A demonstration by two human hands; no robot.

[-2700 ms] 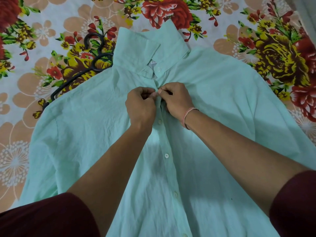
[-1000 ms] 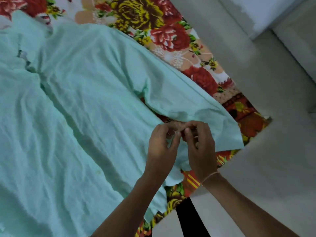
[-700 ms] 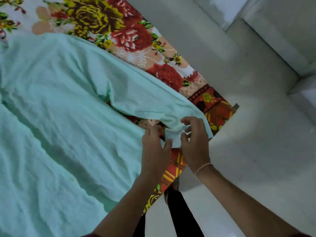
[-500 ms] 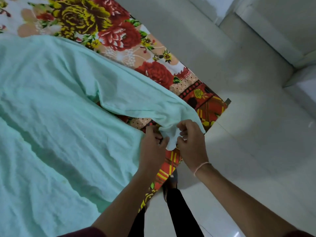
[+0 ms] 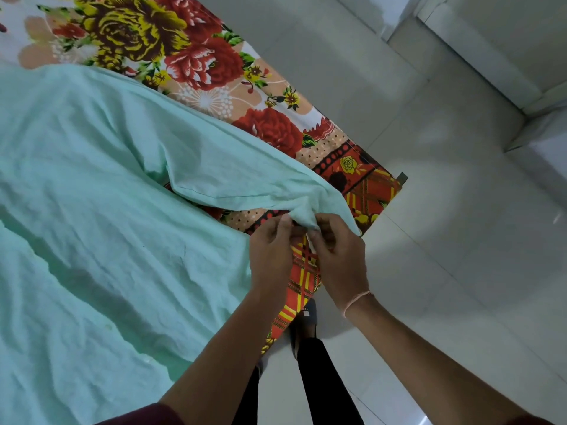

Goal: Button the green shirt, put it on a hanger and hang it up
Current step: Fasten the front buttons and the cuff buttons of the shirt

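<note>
The green shirt (image 5: 107,210) is lying spread on the floral bedsheet (image 5: 196,56). The left hand (image 5: 270,256) and right hand (image 5: 340,259) are pinching its sleeve cuff (image 5: 302,214) between curled fingers (image 5: 323,227) near the bedsheet's corner. The fabric is likely handling as light, limp cloth; grip at stitched edges.

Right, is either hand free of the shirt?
No, the left hand and right hand both pinch the green shirt at its sleeve end.
</note>
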